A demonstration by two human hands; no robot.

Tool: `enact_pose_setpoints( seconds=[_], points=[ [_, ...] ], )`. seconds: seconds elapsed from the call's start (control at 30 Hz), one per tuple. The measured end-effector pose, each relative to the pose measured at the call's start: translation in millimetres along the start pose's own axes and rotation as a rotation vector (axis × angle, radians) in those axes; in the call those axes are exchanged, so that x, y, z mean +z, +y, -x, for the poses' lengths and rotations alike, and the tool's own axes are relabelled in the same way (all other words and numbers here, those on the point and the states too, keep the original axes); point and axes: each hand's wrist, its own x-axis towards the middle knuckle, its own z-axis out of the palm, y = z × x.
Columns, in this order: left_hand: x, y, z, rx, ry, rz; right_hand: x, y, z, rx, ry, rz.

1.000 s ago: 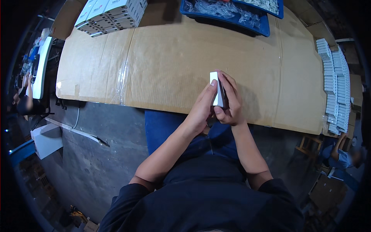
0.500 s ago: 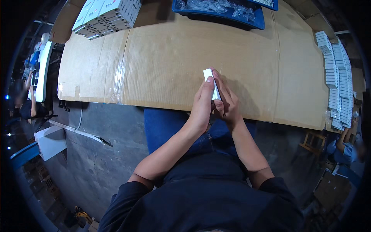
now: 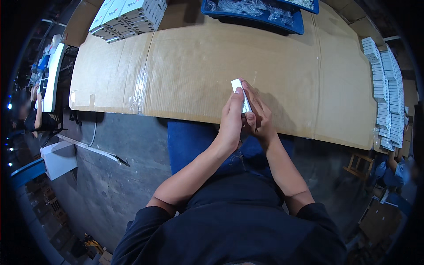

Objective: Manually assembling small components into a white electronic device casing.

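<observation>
Left hand [image 3: 230, 115] and right hand [image 3: 262, 115] are brought together around one slim white box [image 3: 237, 84], clamping it between them from its two sides. The left thumb lies along the near-left part of the white box, its tip short of the far end; the right fingers stretch along the other side, and the right thumb bends in at the near end. The palms and the underside of the white box are hidden, so I cannot tell how the other left fingers sit.

Its long axis runs roughly away from the body, the far end leaning a little to the left and pointing up the desk [image 3: 194, 75], the near end toward the lap. A narrow white face is turned up. The white box is in front of the body, over the near part of the cardboard-covered desk.

Beyond, at the far side, stands a blue tray [image 3: 299, 25] with clear plastic packets [image 3: 240, 6]. A stack of white boxes [image 3: 128, 20] stands at the far left, and rows of small white cartons [image 3: 383, 92] line the right.
</observation>
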Motion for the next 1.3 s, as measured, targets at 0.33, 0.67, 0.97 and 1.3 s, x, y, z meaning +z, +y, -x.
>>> enact_pose_setpoints(
  seconds=[0.33, 0.67, 0.97, 1.3],
  points=[
    [-4, 0, 2, 0.027, -0.012, 0.029, 3, -2, -3, -0.03, -0.01, 0.0],
    [-7, 3, 7, 0.036, 0.009, 0.041, 3, -8, -4, -0.01, -0.053, -0.04],
    [-9, 2, 8, 0.05, -0.016, 0.007, 3, -9, -4, 0.023, -0.043, -0.087],
    [-11, 22, 1, 0.354, -0.106, -0.234, -10, -32, -9, 0.421, 0.04, -0.331]
  ],
)
